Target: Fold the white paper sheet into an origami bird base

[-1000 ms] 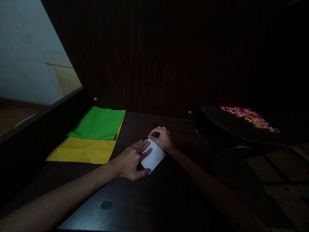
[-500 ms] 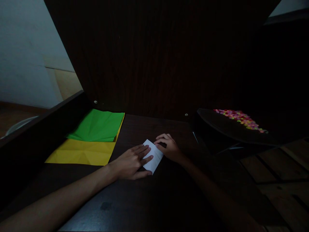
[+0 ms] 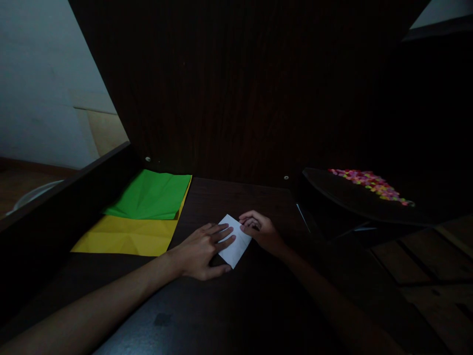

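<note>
Dark tabletop point(image 3: 229, 315), with a yellow sheet point(image 3: 125, 237) at far left and a green sheet point(image 3: 151, 195) lying on its far part. At centre lies the white paper point(image 3: 236, 245): left hand point(image 3: 199, 251) flat on its near-left part, fingers spread, while right hand point(image 3: 260, 231) touches its right edge, fingers curled together.

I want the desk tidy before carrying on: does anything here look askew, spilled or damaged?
Nothing looks spilled or torn. The white paper lies at an angle to the desk edge, pressed flat by the left hand with the right hand at its side. The green sheet overlaps the creased yellow sheet.
</note>
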A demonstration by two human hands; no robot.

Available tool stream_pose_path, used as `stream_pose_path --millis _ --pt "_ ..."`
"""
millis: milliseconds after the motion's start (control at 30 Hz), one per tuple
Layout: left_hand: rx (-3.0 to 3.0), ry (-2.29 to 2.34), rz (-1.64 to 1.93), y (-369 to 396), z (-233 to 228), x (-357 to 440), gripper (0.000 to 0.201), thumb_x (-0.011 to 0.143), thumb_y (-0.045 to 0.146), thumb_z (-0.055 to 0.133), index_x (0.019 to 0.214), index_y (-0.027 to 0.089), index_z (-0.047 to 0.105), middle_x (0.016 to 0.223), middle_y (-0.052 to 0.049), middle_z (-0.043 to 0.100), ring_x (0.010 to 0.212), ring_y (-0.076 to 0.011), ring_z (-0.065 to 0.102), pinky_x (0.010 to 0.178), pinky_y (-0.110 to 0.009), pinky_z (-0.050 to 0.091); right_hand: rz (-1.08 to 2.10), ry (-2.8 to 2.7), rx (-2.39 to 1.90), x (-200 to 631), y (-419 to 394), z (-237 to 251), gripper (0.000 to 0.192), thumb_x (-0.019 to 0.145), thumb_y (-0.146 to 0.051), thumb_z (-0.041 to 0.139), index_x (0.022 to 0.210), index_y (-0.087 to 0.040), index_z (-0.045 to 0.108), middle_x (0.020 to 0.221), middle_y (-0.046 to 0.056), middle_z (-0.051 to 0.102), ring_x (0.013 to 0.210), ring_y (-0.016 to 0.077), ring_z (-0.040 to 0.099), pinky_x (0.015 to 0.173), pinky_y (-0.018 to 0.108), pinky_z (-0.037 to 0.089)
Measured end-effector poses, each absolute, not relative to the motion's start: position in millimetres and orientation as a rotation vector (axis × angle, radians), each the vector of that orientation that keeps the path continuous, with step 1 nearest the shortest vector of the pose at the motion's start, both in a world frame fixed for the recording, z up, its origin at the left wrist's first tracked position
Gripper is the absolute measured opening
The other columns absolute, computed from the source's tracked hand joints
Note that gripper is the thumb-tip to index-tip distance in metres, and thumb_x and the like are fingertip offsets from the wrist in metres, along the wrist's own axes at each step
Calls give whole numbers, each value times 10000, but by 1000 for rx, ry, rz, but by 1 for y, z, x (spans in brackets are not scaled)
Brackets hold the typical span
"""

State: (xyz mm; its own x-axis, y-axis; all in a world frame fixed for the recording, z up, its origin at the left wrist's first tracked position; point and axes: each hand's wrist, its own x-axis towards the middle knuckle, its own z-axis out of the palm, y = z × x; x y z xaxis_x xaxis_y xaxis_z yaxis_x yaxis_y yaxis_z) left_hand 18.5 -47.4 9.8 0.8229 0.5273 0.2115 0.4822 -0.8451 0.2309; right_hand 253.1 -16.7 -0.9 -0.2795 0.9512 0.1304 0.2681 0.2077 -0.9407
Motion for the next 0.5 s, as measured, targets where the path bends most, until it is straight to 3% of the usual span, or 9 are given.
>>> stream_pose_path --millis 167,333,400,500 --pt "2743 768 443 -47 12 16 904 789 527 642 1509 128 269 1481 -203 410 1366 -389 368 1097 -547 312 1198 -1701 -1014 255 -19 4 234 740 -218 585 937 -201 709 984 47 691 796 177 614 706 301 468" --pt "2622 798 585 -47 9 18 1135 687 577 734 1544 155 119 1543 -198 299 1383 -379 343 1094 -511 354 1380 -1510 -906 256 -18 -2 288 678 -223 529 900 -198 711 915 53 727 888 247 646 802 376 481" --pt "2535 849 707 -47 6 20 930 815 427 668 1542 186 140 1520 -171 360 1350 -321 415 1066 -461 408 1426 -1443 -816 255 -19 -3 309 668 -247 579 954 -201 685 973 64 727 939 263 650 830 393 487" --pt "2263 933 929 -45 5 25 577 928 296 517 1473 198 355 1402 -125 533 1224 -251 561 1017 -398 464 1410 -1451 -749 252 -23 -2 427 653 -268 689 1072 -212 631 1071 90 711 975 266 648 848 402 494"
